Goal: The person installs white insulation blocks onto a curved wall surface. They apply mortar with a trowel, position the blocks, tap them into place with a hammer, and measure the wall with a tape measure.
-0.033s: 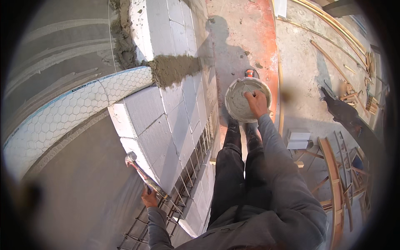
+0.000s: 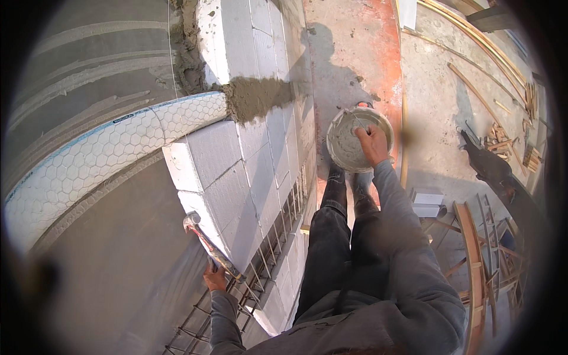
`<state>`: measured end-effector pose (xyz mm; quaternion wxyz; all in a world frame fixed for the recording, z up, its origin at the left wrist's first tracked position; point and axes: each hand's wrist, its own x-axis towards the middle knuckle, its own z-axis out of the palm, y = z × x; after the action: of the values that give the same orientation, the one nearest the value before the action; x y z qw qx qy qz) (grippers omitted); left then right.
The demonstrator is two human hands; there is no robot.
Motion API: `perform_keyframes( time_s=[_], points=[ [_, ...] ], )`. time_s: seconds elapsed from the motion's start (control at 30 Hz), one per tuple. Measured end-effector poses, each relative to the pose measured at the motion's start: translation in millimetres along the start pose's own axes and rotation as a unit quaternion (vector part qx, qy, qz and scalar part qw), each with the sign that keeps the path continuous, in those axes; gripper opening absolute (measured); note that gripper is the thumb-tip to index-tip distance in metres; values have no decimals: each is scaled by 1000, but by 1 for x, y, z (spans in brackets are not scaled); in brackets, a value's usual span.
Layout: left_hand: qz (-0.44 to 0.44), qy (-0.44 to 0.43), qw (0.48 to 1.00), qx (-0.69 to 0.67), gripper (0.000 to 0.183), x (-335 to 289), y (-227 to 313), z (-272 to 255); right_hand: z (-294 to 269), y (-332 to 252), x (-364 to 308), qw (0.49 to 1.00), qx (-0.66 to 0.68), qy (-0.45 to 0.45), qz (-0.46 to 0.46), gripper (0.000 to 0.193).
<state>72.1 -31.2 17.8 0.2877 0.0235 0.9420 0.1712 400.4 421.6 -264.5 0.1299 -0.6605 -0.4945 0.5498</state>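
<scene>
My right hand point(image 2: 373, 145) is closed in a fist over a round bucket point(image 2: 389, 126) of grey mortar point(image 2: 349, 145). A thin wire-like handle runs from the rim side into that fist. The bucket hangs or stands just beyond my boots; its base is hidden. At lower left my left hand point(image 2: 215, 277) has its fingers curled beside a hammer point(image 2: 207, 241). What those fingers grip, near a small dark piece, cannot be made out. The hammer slants along the edge of the white block wall point(image 2: 222, 171), its metal head toward the far left.
Wet mortar point(image 2: 257, 97) covers a gap in the wall, where a white mesh-covered roll point(image 2: 112, 142) ends. Steel rebar point(image 2: 195, 322) lies by the wall's near end. A small orange object point(image 2: 362, 105) peeks past the bucket. Timber pieces point(image 2: 473, 278) and white blocks point(image 2: 427, 201) are at right.
The view has shifted slightly, so the wall appears farther right. The bucket covers more of the orange object beyond it. Both hands keep nearly the same pose.
</scene>
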Motion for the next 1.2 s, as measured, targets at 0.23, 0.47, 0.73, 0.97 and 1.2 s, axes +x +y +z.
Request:
perform_keyframes(
  time_s=[0.23,0.47,0.73,0.97,1.2],
  points=[
    [-6,-2,1000,-14,46,-7,7,1,3,-44,99,989,-127,-15,-81,37],
    [-75,26,993,86,59,-3,38,13,14,-35,232,952,-286,23,-103,39],
    [-156,60,986,-29,68,-13,26,6,163,-290,192,765,-269,-93,-578,52],
    [-133,53,990,-2,68,-2,18,11,222,-369,282,767,-376,63,-517,59],
    [-98,60,976,187,67,-29,-16,9,36,-211,336,840,-315,146,-417,49]
  ],
)
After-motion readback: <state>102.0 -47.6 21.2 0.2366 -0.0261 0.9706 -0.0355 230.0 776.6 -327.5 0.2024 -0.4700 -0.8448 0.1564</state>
